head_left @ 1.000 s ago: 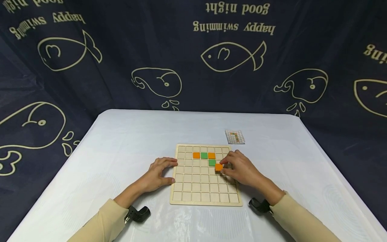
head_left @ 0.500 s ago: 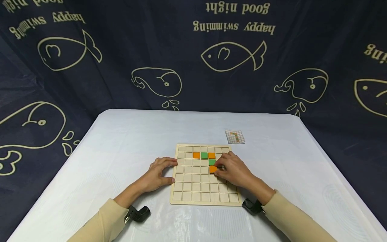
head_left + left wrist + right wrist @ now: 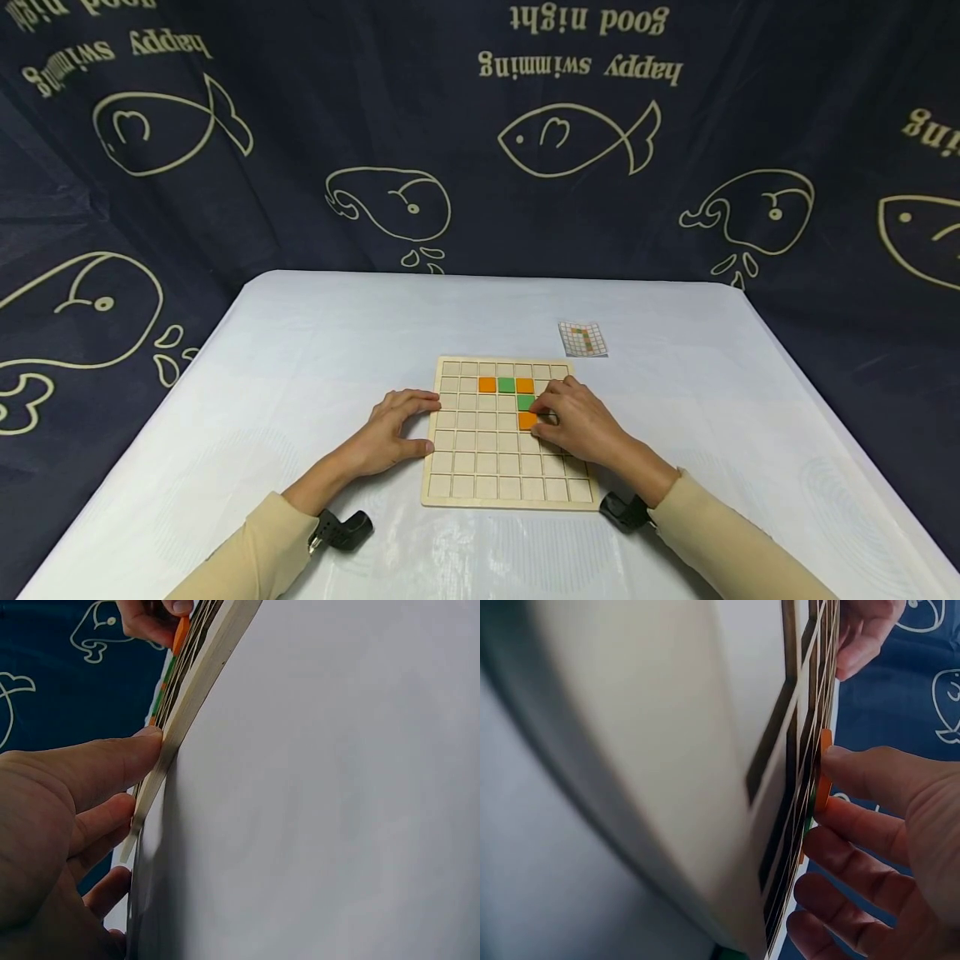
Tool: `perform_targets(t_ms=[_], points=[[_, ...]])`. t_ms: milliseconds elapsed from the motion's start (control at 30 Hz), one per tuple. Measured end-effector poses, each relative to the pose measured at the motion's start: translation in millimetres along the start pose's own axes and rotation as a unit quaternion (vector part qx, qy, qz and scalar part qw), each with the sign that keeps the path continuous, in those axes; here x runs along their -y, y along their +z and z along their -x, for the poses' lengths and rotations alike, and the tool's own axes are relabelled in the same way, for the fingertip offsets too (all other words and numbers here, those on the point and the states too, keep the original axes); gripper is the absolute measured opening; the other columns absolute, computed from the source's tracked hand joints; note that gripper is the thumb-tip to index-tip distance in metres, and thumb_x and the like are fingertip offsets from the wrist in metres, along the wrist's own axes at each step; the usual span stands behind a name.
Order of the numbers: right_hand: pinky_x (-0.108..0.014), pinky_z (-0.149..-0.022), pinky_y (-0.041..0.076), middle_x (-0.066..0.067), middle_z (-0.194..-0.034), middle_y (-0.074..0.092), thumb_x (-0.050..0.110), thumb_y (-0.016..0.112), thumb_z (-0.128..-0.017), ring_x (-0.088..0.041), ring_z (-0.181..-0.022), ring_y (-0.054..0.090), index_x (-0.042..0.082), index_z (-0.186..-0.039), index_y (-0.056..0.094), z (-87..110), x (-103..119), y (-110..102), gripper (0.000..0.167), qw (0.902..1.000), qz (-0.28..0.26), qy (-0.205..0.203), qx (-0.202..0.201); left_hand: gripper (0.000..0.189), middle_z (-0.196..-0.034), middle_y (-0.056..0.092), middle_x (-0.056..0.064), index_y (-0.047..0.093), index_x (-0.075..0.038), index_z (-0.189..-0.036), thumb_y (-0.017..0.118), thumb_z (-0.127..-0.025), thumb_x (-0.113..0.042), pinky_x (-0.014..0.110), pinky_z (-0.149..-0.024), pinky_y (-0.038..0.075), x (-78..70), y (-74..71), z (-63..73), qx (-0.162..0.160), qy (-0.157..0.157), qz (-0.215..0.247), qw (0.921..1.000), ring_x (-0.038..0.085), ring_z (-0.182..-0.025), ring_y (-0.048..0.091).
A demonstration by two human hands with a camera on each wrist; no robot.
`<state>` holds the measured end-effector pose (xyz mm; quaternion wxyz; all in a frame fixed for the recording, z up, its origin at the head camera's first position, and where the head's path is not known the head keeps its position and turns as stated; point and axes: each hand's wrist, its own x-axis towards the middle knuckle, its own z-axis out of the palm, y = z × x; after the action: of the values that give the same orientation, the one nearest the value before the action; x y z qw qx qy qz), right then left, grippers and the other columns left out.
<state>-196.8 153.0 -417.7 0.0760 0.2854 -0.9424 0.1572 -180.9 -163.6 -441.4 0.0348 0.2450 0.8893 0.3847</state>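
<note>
A pale wooden grid board [image 3: 487, 464] lies on the table. My right hand [image 3: 581, 419] is over its right half and pinches an orange square tile [image 3: 527, 421] between thumb and fingers. In the right wrist view that orange tile [image 3: 824, 769] stands a little above the grid lines, tilted. Directly behind it a green tile [image 3: 526, 402] sits in a cell. Farther back a row holds an orange tile [image 3: 487, 385], a green one [image 3: 506, 385] and another orange one [image 3: 525, 386]. My left hand [image 3: 384, 433] touches the board's left edge, thumb and fingers spread apart.
A small card [image 3: 582, 340] with a printed grid and coloured squares lies behind the board's right corner. White cloth covers the table [image 3: 337, 333]. Beyond its far edge hangs a dark blue curtain [image 3: 465, 225] with fish drawings.
My right hand has carried the orange tile left, to the cell in front of the green tile. Over the last half second it has shifted only slightly. The left hand stays still.
</note>
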Motion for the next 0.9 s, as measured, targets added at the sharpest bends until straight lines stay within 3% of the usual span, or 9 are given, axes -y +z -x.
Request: perform_targets(t_ms=[433,567,700,800,900], points=[[-0.028,-0.072,0.039,0.004,-0.09,0.061,0.029,0.078,-0.075,-0.009,-0.078,0.041,0.016,-0.093,0.073,0.6,-0.1,0.2,0.023,1.0,-0.003,-0.004,-0.006,0.055,-0.142,0.046,0.002,0.055,-0.011,-0.129,0.075,-0.078,-0.02,0.05,-0.103,0.021,-0.7,-0.2,0.0,0.002,-0.003,0.004,1.0,0.025,-0.129,0.035],[-0.028,-0.07,0.038,0.004,-0.089,0.061,0.029,0.077,-0.077,-0.009,-0.077,0.039,0.015,-0.097,0.073,2.1,-2.4,-6.2,0.025,0.9997,-0.021,0.012,0.001,0.055,-0.142,0.046,0.002,0.055,-0.011,-0.129,0.075,-0.078,-0.019,0.052,-0.104,0.019,-1.2,-0.3,0.1,0.003,-0.002,0.008,1.0,0.027,-0.131,0.034],[-0.038,-0.085,0.046,0.002,-0.092,0.061,0.026,0.075,-0.079,-0.01,-0.081,0.045,0.012,-0.101,0.071,5.3,-8.7,-16.1,0.026,0.9985,-0.046,0.029,-0.003,0.055,-0.142,0.046,0.002,0.055,-0.011,-0.129,0.075,-0.078,-0.018,0.053,-0.105,0.018,-1.1,-0.3,0.3,0.003,-0.002,0.011,0.9999,0.028,-0.132,0.033],[-0.042,-0.086,0.046,0.0,-0.094,0.062,0.024,0.074,-0.08,-0.013,-0.085,0.048,0.01,-0.102,0.071,10.2,-15.4,-23.6,0.026,0.9972,-0.061,0.04,-0.012,0.055,-0.142,0.046,0.001,0.055,-0.011,-0.129,0.075,-0.078,-0.019,0.052,-0.105,0.018,-0.5,-0.2,0.4,0.002,-0.002,0.007,1.0,0.027,-0.132,0.033],[-0.04,-0.079,0.046,-0.001,-0.094,0.062,0.023,0.074,-0.08,-0.016,-0.087,0.05,0.01,-0.101,0.071,16.6,-22.3,-29.4,0.026,0.996,-0.071,0.051,-0.02,0.056,-0.142,0.046,0.001,0.055,-0.011,-0.129,0.075,-0.078,-0.019,0.053,-0.106,0.018,0.0,-0.5,0.6,0.002,-0.003,0.007,1.0,0.027,-0.133,0.032]])
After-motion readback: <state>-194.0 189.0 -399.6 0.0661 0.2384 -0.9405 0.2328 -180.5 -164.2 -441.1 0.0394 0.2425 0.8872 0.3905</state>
